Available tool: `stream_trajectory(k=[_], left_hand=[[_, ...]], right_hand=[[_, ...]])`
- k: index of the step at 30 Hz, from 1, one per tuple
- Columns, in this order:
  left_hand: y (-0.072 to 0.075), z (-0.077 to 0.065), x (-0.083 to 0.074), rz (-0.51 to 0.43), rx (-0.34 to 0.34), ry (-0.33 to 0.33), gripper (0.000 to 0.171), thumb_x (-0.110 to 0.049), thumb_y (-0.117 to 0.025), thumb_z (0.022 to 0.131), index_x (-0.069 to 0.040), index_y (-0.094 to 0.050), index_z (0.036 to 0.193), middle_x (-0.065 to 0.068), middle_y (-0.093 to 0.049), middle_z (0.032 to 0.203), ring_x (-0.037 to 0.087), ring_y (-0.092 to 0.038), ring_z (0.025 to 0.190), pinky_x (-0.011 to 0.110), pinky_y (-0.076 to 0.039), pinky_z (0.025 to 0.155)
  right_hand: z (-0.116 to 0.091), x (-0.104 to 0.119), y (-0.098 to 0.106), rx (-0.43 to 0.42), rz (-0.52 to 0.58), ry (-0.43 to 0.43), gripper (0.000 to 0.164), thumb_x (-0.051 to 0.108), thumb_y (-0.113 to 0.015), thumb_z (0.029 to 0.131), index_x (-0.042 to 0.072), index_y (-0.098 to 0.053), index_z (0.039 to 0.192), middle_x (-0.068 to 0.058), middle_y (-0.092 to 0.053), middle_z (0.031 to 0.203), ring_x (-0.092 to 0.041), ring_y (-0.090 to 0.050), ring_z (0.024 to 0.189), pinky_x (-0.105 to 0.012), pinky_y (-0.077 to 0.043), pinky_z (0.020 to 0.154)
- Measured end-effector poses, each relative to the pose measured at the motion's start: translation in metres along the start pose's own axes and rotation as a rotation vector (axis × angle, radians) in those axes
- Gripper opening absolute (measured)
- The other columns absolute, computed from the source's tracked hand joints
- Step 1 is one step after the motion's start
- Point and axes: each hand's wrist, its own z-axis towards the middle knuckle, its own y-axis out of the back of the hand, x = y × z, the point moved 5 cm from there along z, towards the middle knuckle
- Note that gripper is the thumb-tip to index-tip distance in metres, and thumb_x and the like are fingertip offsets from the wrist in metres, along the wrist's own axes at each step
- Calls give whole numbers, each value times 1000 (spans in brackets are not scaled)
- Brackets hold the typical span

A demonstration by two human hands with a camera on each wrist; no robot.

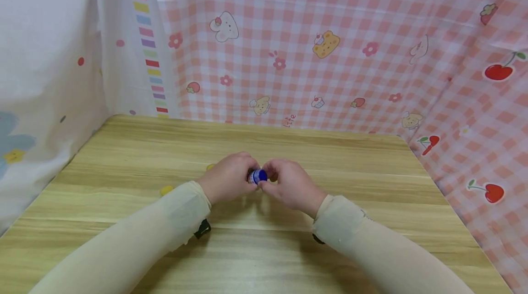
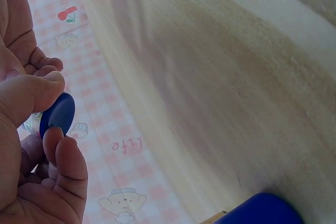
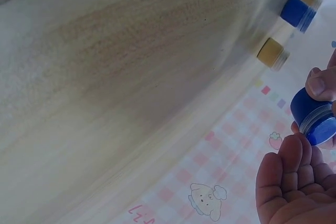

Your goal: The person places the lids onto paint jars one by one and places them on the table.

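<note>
My left hand (image 1: 231, 177) grips a small jar (image 1: 253, 176) with a printed label. Its round blue lid (image 1: 262, 175) faces right, toward my right hand (image 1: 290, 184). The right thumb and index finger bracket the lid at its edge. In the left wrist view, a thumb and fingertips pinch around the blue round end (image 2: 62, 113), with part of the label showing behind. In the right wrist view, a blue jar (image 3: 304, 107) with a clear band sits between both hands' fingertips, while my right palm (image 3: 299, 182) is turned up below it.
Several other small jars stand at left on the wooden table (image 1: 264, 257): yellow ones (image 3: 270, 53), (image 1: 167, 190) and a blue one (image 3: 296, 11). A blue round top (image 2: 262, 211) shows low in the left wrist view. A checked cloth (image 1: 288, 55) hangs behind the table.
</note>
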Motion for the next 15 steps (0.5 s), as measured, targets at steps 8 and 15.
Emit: stream_trajectory(k=[8, 15], left_hand=[[2, -2, 2, 9, -13, -6, 15, -22, -81, 91, -10, -73, 99, 1, -65, 100, 15, -59, 86, 31, -53, 81], [7, -3, 3, 27, -2, -24, 16, -25, -80, 91, -13, -72, 98, -1, -63, 95, 14, -57, 82, 31, -50, 77]], right_hand=[[0, 1, 0, -8, 13, 22, 12, 21, -78, 95, 14, -73, 104, 1, -72, 101, -15, -65, 95, -35, -56, 85], [-2, 3, 3, -28, 72, 71, 17, 23, -76, 97, 13, -75, 111, 0, -74, 107, -20, -66, 102, -43, -56, 94]])
